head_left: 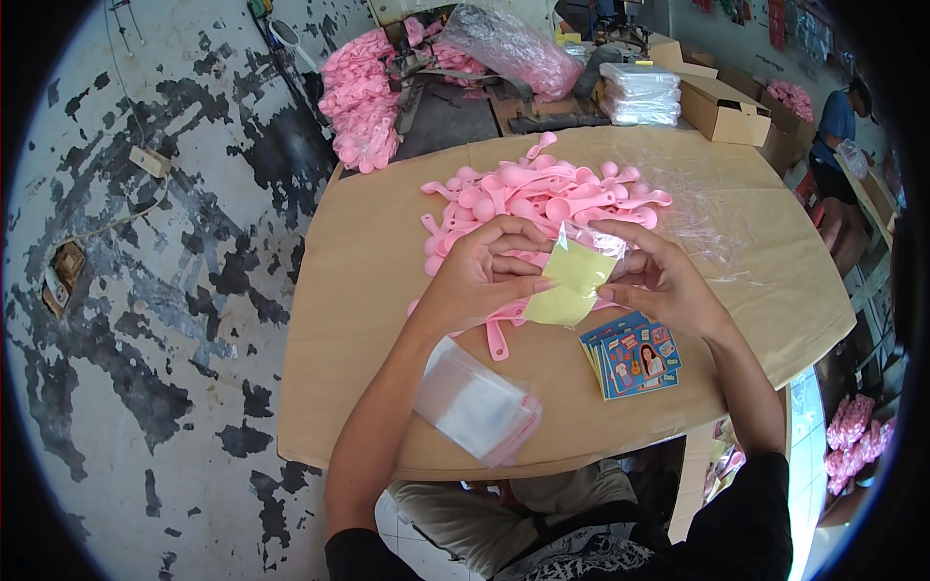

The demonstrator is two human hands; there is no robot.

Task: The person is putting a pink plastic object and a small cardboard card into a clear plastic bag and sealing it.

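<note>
- Clearly the left hand (477, 276) and right hand (659, 281) fingers pinch a thin clear bag (581, 254) holding a yellow card (570, 286).
- Light, limp, probably slippery film; best gripped at its mouth edges between the fingertips.
- Pink spoons (542, 194) lie just beyond the fingers on the worktop (368, 290).

Bare cardboard tabletop (387, 242) open at left, pink spoon heap (542, 198) crowding the far middle, stack of clear bags (475, 402) near left, blue printed cards (632, 360) near right, loose plastic sheet (707, 218) at right.
</note>
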